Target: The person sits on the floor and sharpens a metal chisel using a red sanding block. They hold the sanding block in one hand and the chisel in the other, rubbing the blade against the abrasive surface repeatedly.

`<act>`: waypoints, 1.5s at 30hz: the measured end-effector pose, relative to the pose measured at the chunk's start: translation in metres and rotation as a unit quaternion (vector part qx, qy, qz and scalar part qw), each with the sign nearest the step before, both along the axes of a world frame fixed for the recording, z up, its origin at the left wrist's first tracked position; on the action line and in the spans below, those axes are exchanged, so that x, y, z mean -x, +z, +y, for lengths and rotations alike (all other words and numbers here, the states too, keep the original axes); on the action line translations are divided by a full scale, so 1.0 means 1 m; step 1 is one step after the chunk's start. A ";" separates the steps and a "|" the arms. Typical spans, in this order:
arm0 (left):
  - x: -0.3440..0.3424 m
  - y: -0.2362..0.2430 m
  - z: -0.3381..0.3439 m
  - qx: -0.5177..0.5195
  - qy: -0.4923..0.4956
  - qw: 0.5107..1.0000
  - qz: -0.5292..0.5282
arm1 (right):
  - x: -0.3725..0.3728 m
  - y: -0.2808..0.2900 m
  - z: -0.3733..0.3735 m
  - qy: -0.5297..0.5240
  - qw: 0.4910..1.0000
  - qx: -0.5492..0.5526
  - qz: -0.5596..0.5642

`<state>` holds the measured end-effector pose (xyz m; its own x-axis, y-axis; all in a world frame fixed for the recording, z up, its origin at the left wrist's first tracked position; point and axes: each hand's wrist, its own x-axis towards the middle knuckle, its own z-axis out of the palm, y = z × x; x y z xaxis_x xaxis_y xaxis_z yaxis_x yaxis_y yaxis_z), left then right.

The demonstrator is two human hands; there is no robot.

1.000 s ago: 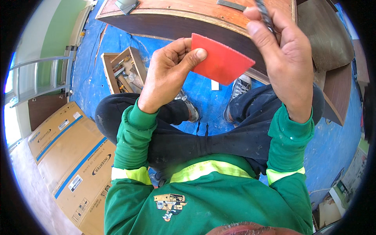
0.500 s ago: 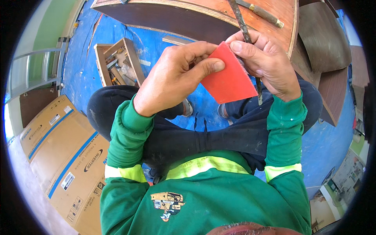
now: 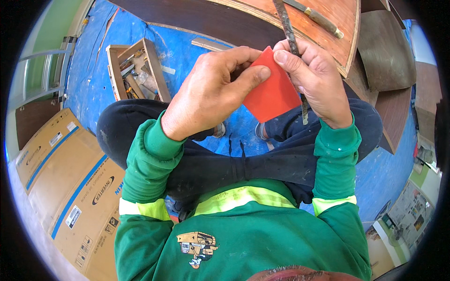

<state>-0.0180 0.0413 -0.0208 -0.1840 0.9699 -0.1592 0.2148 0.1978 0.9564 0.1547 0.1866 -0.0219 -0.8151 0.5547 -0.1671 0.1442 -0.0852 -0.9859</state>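
A flat, stiff-looking red piece point(image 3: 273, 96) with a rough right edge is tilted above my crossed legs. My left hand point(image 3: 215, 84) is closed on its upper left side, the thumb lying on its face. My right hand point(image 3: 318, 77) is closed around a long, narrow, dark blade-like strip point(image 3: 287, 25). Its thumb tip is at the red piece's upper right edge. The strip runs from above the hand down past the red piece, its lower end worn to bare metal. Fingers of both hands are partly hidden behind the red piece.
Beyond my hands stands a wooden cabinet panel point(image 3: 267, 21) with a wooden-handled tool point(image 3: 323, 21) on it. An open wooden toolbox point(image 3: 157, 65) sits on the blue floor sheet point(image 3: 176, 47). Flattened cardboard point(image 3: 61, 164) lies at left; a curved brown sheet point(image 3: 386, 51) is at right.
The view has shifted slightly. The red piece has turned a little between my hands, and its right edge sits closer against the dark strip. Both hands keep their hold.
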 end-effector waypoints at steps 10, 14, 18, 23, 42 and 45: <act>-0.001 -0.004 0.004 -0.051 0.031 0.996 0.069 | 0.011 -0.015 -0.016 -0.093 0.928 -0.360 0.012; 0.000 -0.010 0.003 -0.087 0.055 0.994 0.030 | 0.005 -0.016 -0.001 -0.129 0.991 -0.027 0.030; 0.002 -0.005 0.003 -0.071 0.065 0.995 -0.010 | 0.004 -0.004 0.004 -0.197 0.973 0.093 0.078; 0.004 -0.002 0.002 -0.067 0.072 0.995 -0.024 | -0.002 -0.003 0.003 -0.071 0.989 0.119 0.049; 0.010 0.016 -0.005 -0.083 -0.008 0.988 0.130 | -0.008 0.008 -0.002 0.075 0.995 0.058 0.019; 0.017 0.013 -0.008 -0.116 -0.012 0.982 0.148 | -0.004 0.010 0.000 0.086 0.996 0.035 -0.014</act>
